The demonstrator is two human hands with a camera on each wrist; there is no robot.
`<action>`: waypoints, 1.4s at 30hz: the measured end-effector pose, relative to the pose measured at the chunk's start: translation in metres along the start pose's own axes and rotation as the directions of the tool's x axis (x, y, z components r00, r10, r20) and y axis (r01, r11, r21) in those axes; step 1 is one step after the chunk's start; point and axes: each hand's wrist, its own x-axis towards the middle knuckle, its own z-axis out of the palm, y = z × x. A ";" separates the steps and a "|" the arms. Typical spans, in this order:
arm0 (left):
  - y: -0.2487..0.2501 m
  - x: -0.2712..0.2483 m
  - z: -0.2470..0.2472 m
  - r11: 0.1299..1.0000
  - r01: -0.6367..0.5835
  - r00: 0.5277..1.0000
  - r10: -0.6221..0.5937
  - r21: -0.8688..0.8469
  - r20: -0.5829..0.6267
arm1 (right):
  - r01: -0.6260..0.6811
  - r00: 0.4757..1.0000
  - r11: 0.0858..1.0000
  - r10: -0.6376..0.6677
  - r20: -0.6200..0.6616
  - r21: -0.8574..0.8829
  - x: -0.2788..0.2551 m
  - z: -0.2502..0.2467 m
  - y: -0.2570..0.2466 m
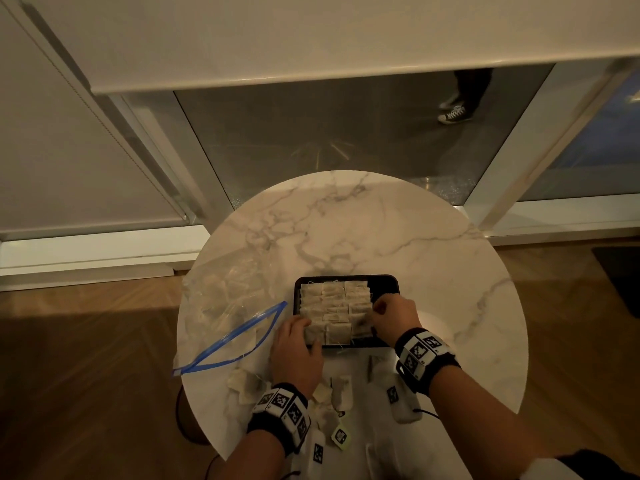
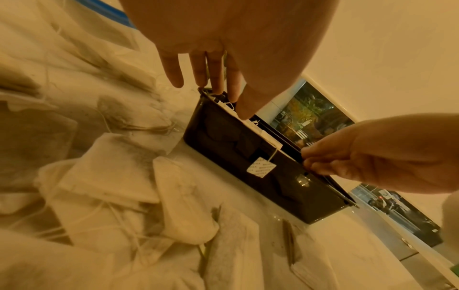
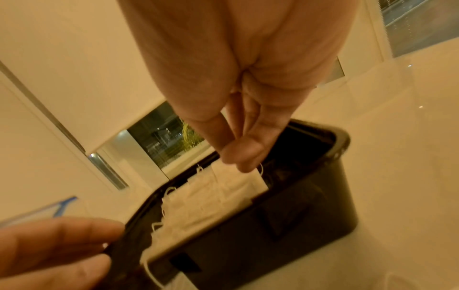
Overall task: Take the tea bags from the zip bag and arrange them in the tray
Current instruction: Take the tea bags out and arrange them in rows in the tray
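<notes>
A black tray (image 1: 388, 279) sits near the front of a round marble table, and rows of tea bags (image 1: 334, 306) stand packed in it. My right hand (image 1: 372, 315) pinches a tea bag (image 3: 250, 181) at the right end of the rows, thumb against fingers (image 3: 238, 159). My left hand (image 1: 310, 336) is at the tray's near left corner. Its straight fingers (image 2: 218, 86) touch the rim and its thumb lies on the bags. One paper tag (image 2: 261, 167) hangs over the tray wall (image 2: 285, 186). The clear zip bag (image 1: 228, 299) with a blue zip lies open to the left, tea bags inside.
Loose tea bags (image 1: 341, 393) lie scattered on the table between the tray and the near edge, some under my wrists. The table's far half (image 1: 346, 220) is bare marble. Beyond it are a window, a blind and wooden floor.
</notes>
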 end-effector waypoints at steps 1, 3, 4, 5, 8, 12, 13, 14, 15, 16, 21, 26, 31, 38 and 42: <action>0.001 -0.001 -0.001 0.999 -0.030 0.999 0.031 0.021 -0.019 | 0.021 0.999 0.999 -0.020 -0.030 0.041 -0.006 -0.006 0.001; 0.002 -0.004 -0.002 0.992 -0.102 0.993 0.106 0.072 -0.054 | 0.047 0.996 0.992 -0.038 -0.076 0.118 -0.020 -0.019 0.005; 0.003 -0.005 -0.003 0.988 -0.126 0.989 0.133 0.092 -0.071 | 0.046 0.995 0.987 -0.032 -0.091 0.154 -0.027 -0.023 0.009; 0.004 -0.007 -0.003 0.984 -0.143 0.985 0.152 0.107 -0.082 | 0.033 0.995 0.983 -0.015 -0.099 0.182 -0.034 -0.027 0.014; 0.015 -0.018 -0.007 0.975 -0.203 0.975 0.210 0.090 -0.077 | -0.053 0.994 0.974 0.074 -0.086 0.221 -0.048 -0.028 0.036; 0.026 -0.034 -0.004 0.974 -0.221 0.957 0.228 -0.058 0.178 | -0.167 0.983 0.950 0.182 -0.035 0.263 -0.061 -0.013 0.061; 0.025 -0.037 -0.001 0.975 -0.215 0.945 0.222 -0.053 0.240 | -0.173 0.982 0.945 0.188 -0.029 0.278 -0.063 -0.009 0.064; 0.025 -0.039 0.004 0.975 -0.221 0.932 0.221 -0.032 0.289 | -0.172 0.981 0.941 0.191 -0.038 0.291 -0.064 -0.005 0.065; 0.024 -0.042 0.009 0.973 -0.229 0.914 0.220 -0.015 0.340 | -0.170 0.978 0.935 0.198 -0.059 0.312 -0.066 -0.002 0.067; 0.025 -0.045 0.012 0.972 -0.234 0.894 0.217 -0.005 0.392 | -0.170 0.975 0.926 0.208 -0.078 0.338 -0.066 -0.001 0.067; 0.024 -0.059 0.027 0.923 -0.349 0.735 0.161 0.164 0.658 | -0.196 0.978 0.950 0.172 0.120 0.241 -0.064 0.009 0.075; 0.025 -0.081 0.042 0.811 -0.521 0.621 0.147 0.265 0.770 | -0.055 0.970 0.993 0.079 0.229 -0.107 -0.065 0.023 0.073; 0.020 -0.089 0.051 0.807 -0.532 0.621 0.166 0.256 0.766 | 0.007 0.967 0.987 0.034 0.251 -0.162 -0.069 0.024 0.073; 0.018 -0.088 0.051 0.877 -0.435 0.714 0.197 0.205 0.672 | -0.122 0.977 0.988 0.103 0.186 0.098 -0.077 0.018 0.086; 0.021 -0.092 0.053 0.894 -0.389 0.740 0.157 0.225 0.654 | -0.137 0.979 0.968 0.100 0.179 0.210 -0.082 0.008 0.097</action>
